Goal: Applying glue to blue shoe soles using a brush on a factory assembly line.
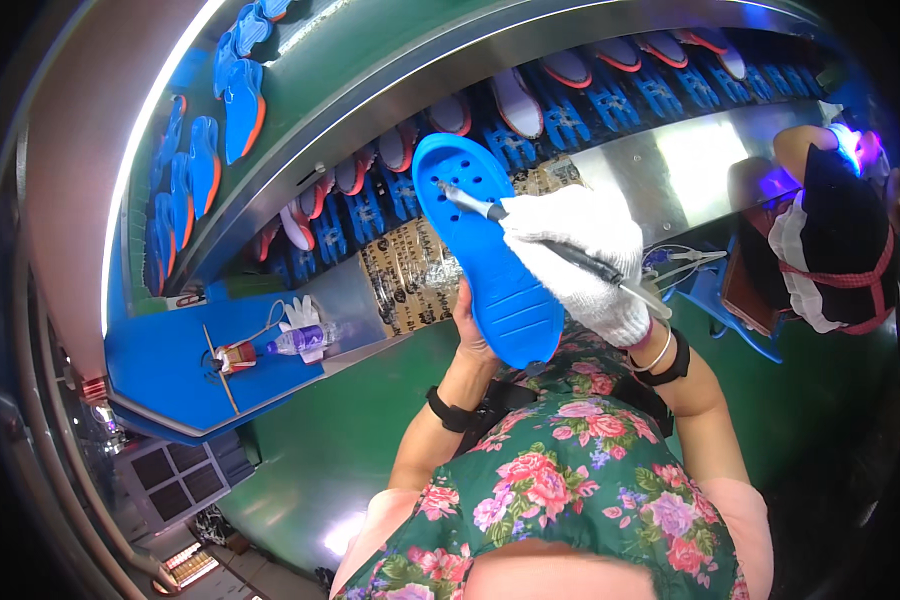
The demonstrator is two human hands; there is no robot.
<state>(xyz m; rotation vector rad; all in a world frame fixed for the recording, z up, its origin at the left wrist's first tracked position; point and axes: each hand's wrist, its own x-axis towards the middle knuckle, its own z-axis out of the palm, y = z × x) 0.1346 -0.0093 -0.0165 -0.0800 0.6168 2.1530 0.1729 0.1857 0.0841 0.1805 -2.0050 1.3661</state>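
Item: one blue shoe sole (518, 285), held aloft in front of the floral apron (540, 470), holed end pointing away from the wearer, ridged end near the body; broad face up, apparently so that the whole surface lies open to the tool.

Left hand (472, 322): bare, gripping the sole's lower left edge; the other fingers pass out of sight beneath. Such a hold from the side and below likely steadies the piece and leaves its face clear.

Right hand (582, 250): in a white knitted glove, fingers closed around a slim brush (478, 205), its tip over the holes; whether it touches cannot be told. The glove presumably guards against soiling.

Bench (155, 345), blue, at left: purple-labelled bottle (295, 341), spare white glove (301, 314), small reddish pot (234, 357) with a stick across it; set aside, seemingly within reach.

Metal ledge (370, 295): brown taped covering (410, 282), probably protective.

Beyond: a row of red-edged shoe pieces (517, 104), set side by side, perhaps for easy picking.
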